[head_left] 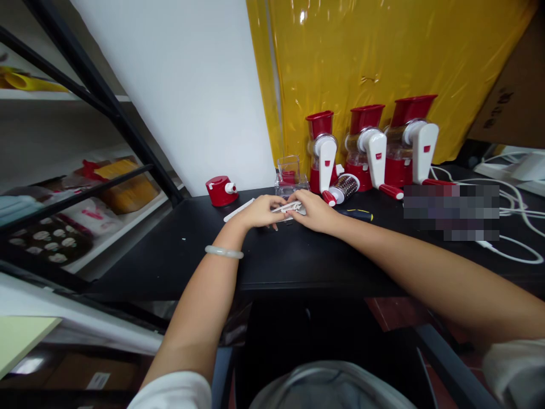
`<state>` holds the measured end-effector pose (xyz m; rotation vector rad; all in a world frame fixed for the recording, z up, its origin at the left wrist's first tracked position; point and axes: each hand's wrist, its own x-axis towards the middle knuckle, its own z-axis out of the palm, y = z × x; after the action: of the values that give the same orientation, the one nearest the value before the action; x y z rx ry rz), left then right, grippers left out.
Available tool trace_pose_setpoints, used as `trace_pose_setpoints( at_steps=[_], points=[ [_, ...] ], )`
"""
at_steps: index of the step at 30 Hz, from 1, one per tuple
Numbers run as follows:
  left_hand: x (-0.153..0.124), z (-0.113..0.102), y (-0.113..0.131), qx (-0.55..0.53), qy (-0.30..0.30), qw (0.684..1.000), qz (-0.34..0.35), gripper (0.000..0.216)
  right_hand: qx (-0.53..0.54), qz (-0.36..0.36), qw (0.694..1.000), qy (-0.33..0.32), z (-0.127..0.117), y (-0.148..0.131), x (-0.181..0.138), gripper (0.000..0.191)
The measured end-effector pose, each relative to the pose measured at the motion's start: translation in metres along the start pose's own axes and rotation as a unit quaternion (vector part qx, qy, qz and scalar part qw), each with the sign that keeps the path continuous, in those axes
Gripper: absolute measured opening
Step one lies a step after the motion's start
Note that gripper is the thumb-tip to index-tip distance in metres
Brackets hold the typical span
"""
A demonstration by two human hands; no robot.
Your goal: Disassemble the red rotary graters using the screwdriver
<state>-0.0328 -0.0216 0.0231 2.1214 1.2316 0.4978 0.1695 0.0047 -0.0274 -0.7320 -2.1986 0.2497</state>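
My left hand (pixel 263 211) and my right hand (pixel 313 210) meet above the black table, both closed on a white plastic part (pixel 292 207). Fingers cover much of it, so its full shape is hidden. Just left of my left hand lies a flat white strip (pixel 238 210). Behind that strip sits a red round base (pixel 220 191) with a white knob on its side. A clear plastic housing (pixel 291 173) stands behind my hands. To its right, a metal grater drum (pixel 346 188) lies on its side.
Three rotary graters with white cranks, the nearest grater (pixel 322 153) included, line the back of the black table (pixel 272 264). A yellow-and-black tool handle (pixel 357 215) lies right of my hands. White cables (pixel 517 196) run along the right. Shelves (pixel 106 238) stand at left.
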Motion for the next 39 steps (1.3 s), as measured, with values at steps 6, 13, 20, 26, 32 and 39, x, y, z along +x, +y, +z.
trace_pose_setpoints(
  at_steps=[6, 13, 20, 26, 32, 39],
  points=[
    [-0.0005, -0.0008, 0.0010, 0.002, 0.004, 1.000, -0.010, 0.036, -0.007, 0.001, 1.000, -0.007, -0.0010, -0.0020, -0.0011, 0.020],
    [-0.0004, -0.0013, 0.0008, 0.003, 0.007, 1.000, -0.011, 0.035, -0.011, 0.001, 1.000, -0.007, -0.0006, -0.0021, -0.0014, 0.020],
    [-0.0009, -0.0005, 0.0018, 0.000, 0.006, 1.000, -0.016, 0.033, -0.012, -0.001, 1.000, -0.008, -0.0002, -0.0008, -0.0013, 0.018],
    [-0.0005, -0.0009, 0.0013, 0.005, 0.002, 1.000, -0.015, 0.031, -0.014, 0.001, 1.000, -0.013, -0.0006, -0.0011, -0.0008, 0.017],
    [-0.0007, -0.0011, 0.0000, 0.007, 0.001, 1.000, -0.009, 0.028, -0.015, 0.003, 1.000, -0.016, -0.0005, -0.0012, -0.0011, 0.017],
    [-0.0004, -0.0013, 0.0002, 0.002, 0.001, 1.000, -0.016, 0.031, -0.013, 0.005, 1.000, -0.022, -0.0005, -0.0013, -0.0012, 0.016]
  ],
)
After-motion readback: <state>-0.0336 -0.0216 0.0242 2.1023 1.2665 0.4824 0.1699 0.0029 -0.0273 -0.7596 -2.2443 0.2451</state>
